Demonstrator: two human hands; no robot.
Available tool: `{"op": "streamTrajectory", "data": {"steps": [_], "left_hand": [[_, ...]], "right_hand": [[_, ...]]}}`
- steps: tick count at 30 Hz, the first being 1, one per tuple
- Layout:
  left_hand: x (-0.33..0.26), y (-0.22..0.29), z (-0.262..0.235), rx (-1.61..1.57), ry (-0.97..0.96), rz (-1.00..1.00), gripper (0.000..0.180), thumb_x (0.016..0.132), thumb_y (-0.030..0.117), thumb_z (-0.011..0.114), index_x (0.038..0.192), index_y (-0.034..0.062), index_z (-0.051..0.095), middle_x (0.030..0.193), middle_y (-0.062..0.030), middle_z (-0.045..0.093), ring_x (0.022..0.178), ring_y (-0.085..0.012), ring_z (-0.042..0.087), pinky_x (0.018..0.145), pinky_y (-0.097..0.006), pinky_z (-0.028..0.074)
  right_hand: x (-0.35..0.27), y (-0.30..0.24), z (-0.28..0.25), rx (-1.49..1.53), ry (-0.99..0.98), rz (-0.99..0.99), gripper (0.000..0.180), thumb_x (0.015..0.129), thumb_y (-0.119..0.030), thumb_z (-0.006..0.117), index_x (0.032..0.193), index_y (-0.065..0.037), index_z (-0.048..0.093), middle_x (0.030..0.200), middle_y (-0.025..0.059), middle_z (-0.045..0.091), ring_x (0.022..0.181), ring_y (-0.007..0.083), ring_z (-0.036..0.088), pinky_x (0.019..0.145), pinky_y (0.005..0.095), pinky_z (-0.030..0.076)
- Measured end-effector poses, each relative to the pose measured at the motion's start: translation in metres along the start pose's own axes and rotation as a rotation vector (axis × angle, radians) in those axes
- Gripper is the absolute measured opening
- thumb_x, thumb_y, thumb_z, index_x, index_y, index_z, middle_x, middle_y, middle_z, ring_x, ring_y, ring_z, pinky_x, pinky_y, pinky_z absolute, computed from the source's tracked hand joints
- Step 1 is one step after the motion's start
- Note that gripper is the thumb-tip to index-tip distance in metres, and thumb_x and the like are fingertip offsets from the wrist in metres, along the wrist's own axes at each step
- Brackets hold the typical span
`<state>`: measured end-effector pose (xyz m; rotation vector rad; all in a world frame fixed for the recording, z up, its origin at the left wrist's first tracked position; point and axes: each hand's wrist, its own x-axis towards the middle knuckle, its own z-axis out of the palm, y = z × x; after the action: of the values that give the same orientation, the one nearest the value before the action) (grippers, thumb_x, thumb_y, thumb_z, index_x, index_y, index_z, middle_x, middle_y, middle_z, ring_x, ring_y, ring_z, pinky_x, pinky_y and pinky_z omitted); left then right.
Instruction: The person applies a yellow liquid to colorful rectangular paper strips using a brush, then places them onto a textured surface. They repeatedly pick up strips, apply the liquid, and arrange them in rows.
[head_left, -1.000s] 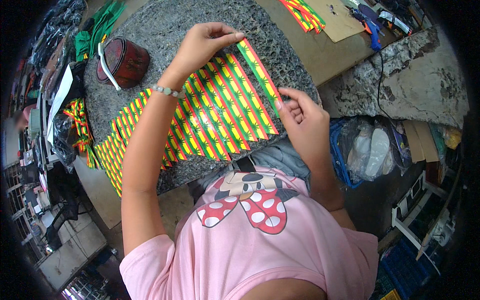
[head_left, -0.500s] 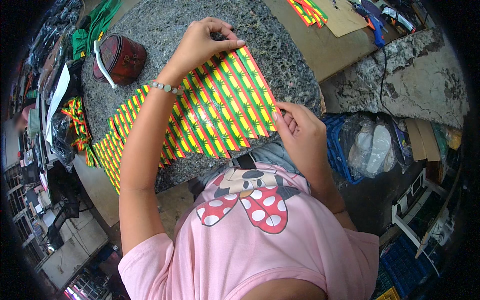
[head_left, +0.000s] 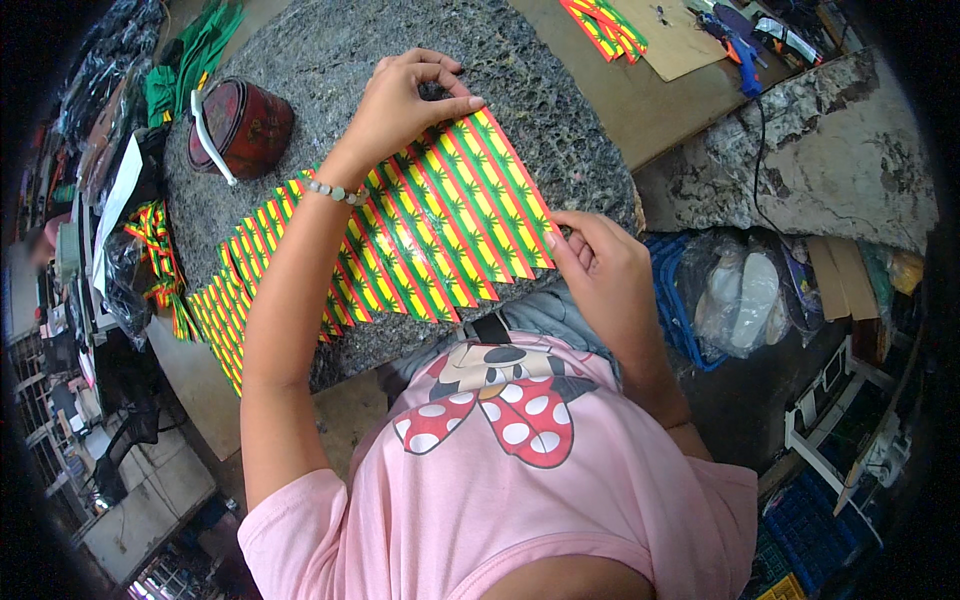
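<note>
Head view shows a bare left hand (head_left: 408, 100) and a bare right hand (head_left: 605, 258) at the two ends of one narrow, flat strip printed in red, yellow and green with dark leaf shapes (head_left: 519, 180). The left thumb and forefinger meet on the strip's upper end, with the other fingers curled above; the right thumb and forefinger pinch its outer edge near the lower end, the remaining fingers folded toward the palm. That strip lies at the right end of a slanting row of matching printed strips (head_left: 410, 235), set side by side on a rough, pitted grey stone slab (head_left: 510, 50); whether it overlaps its neighbour I cannot tell. The left forearm, wearing a bracelet of pale round beads (head_left: 338, 191), crosses over the row and hides part of it. Farther left on the slab stands a round dark-red container with a white curved handle (head_left: 255, 125). Past the slab's left edge hangs a tangled bunch of similarly coloured strips (head_left: 158, 255). At upper right, a few loose patterned strips (head_left: 608, 28) lie beside a flat tan sheet (head_left: 685, 45), near a blue and orange tool with a black cord (head_left: 742, 65).
</note>
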<state>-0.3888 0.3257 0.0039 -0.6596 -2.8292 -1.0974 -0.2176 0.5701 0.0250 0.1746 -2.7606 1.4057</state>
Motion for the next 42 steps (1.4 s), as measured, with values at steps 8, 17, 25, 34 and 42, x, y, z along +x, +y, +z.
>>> {"op": "streamTrajectory", "data": {"steps": [8,17,25,34,42], "left_hand": [[-0.003,0.003,0.000,0.026,0.023,0.029,0.026,0.074,0.037,0.082,0.083,0.0128,0.078,0.120,-0.0032,0.063,0.115,-0.0294,0.050,0.104,-0.041,0.038],[-0.004,0.009,0.000,0.040,0.049,0.022,0.027,0.072,0.033,0.082,0.089,0.0126,0.076,0.119,-0.0045,0.063,0.115,-0.0298,0.050,0.103,-0.041,0.038],[-0.003,0.015,-0.003,0.058,0.017,-0.023,0.034,0.079,0.037,0.077,0.101,0.0118,0.073,0.114,-0.0061,0.065,0.113,-0.0287,0.051,0.102,-0.040,0.037],[-0.001,0.011,-0.004,-0.226,0.025,-0.074,0.028,0.088,0.030,0.069,0.107,0.0086,0.071,0.105,-0.0071,0.070,0.099,-0.0230,0.058,0.093,-0.036,0.043],[0.003,0.051,-0.009,-0.307,0.105,-0.024,0.027,0.092,0.026,0.066,0.109,0.0053,0.072,0.103,-0.0068,0.071,0.090,-0.0151,0.063,0.076,-0.029,0.050]], "right_hand": [[0.002,-0.003,-0.003,0.012,-0.028,0.011,0.019,0.086,-0.006,0.069,0.104,0.000,0.068,0.077,0.0101,0.063,0.061,0.0132,0.056,0.056,0.0264,0.046],[0.005,-0.008,-0.010,-0.238,-0.083,-0.095,0.018,0.088,-0.017,0.069,0.102,-0.007,0.067,0.089,0.0142,0.058,0.073,0.0293,0.063,0.064,0.0396,0.051],[0.168,0.052,-0.059,-0.367,0.317,-0.329,0.031,0.091,-0.028,0.065,0.103,-0.001,0.071,0.086,0.0149,0.067,0.075,0.0252,0.063,0.070,0.0352,0.050],[0.260,0.127,-0.061,-0.504,0.103,-0.287,0.041,0.081,-0.037,0.074,0.097,0.000,0.074,0.080,0.0240,0.068,0.074,0.0378,0.067,0.073,0.0428,0.052],[0.271,0.134,-0.087,0.066,-0.206,-0.036,0.040,0.087,-0.038,0.074,0.103,-0.002,0.075,0.072,0.0053,0.067,0.061,0.0084,0.055,0.058,0.0287,0.046]]}}
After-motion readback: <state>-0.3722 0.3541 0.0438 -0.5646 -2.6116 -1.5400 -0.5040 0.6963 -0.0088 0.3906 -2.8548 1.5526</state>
